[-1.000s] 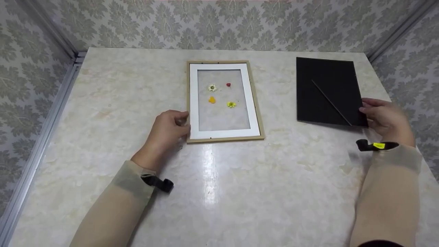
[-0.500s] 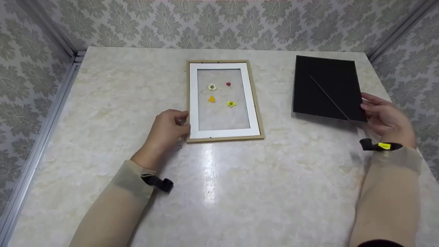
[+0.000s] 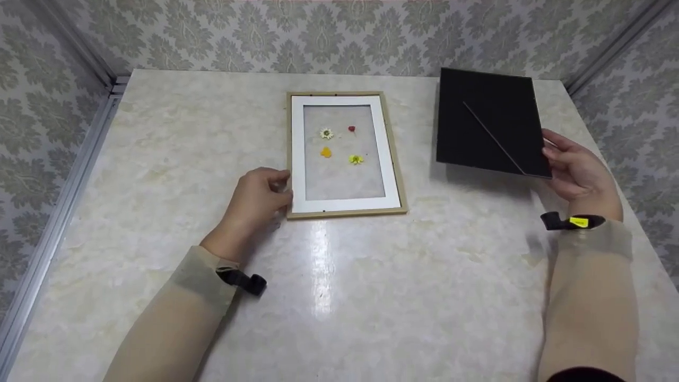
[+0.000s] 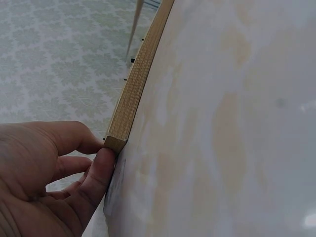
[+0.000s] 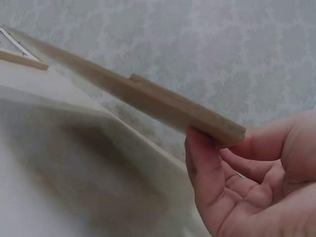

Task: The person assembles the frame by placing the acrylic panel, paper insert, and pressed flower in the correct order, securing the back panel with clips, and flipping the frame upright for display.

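A wooden picture frame [image 3: 400, 175] with a white mat lies on the table, several small flowers inside its opening. At its left edge near the front corner, my left hand [image 3: 257, 196] holds the frame between thumb and fingers; the left wrist view shows the fingertips on the frame's corner [image 4: 116, 140]. To the right, my right hand [image 3: 581, 167] pinches the right edge of a black frame backing board [image 3: 488, 138], which has a thin diagonal strip on its face. The board is raised and tilted, and the right wrist view shows its brown edge [image 5: 168, 106] between thumb and fingers.
The pale marbled table [image 3: 371, 297] carries the frame. Patterned wallpaper [image 3: 326, 32] rises behind the table, with metal rails [image 3: 63, 212] along the left side. Beneath the raised board, a shadow falls on the tabletop.
My right hand has lifted the black backing board off the table and moved it up and slightly left, toward the frame. The left hand and the frame have stayed in place.
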{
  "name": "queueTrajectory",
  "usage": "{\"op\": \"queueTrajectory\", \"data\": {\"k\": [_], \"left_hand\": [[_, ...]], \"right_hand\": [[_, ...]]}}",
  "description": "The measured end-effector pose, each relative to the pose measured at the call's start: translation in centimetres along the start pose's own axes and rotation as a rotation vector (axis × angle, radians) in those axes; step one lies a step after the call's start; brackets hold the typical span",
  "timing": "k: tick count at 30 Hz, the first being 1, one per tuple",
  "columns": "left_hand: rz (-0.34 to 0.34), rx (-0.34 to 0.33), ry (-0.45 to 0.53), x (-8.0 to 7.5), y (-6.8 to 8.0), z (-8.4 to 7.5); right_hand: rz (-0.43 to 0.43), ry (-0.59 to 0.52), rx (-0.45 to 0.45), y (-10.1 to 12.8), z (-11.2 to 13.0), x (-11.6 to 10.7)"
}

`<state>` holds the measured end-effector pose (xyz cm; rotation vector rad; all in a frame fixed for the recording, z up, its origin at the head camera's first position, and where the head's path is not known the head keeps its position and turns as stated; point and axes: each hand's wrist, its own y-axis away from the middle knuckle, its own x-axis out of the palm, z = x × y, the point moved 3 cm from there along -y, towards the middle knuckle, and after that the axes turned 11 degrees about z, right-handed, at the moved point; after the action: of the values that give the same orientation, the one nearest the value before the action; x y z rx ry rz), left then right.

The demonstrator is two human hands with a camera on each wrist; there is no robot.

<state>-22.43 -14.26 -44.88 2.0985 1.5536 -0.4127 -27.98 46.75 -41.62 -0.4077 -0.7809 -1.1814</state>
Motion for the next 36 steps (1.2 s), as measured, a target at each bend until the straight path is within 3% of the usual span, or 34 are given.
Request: {"op": "queueTrajectory", "data": {"k": [6, 21, 36], "left_hand": [[0.002, -0.008, 0.011, 0.0, -0.1, 0.0], [0.008, 0.016, 0.025, 0.0, -0.2, 0.2], [-0.002, 0.051, 0.01, -0.1, 0.1, 0.0]], "right_hand": [[0.077, -0.035, -0.029, -1.8, -1.8, 2.5], [0.105, 0.104, -0.084, -5.5, -8.5, 7.9], [0.103, 0.295, 0.048, -8.5, -15.5, 14.2]]}}
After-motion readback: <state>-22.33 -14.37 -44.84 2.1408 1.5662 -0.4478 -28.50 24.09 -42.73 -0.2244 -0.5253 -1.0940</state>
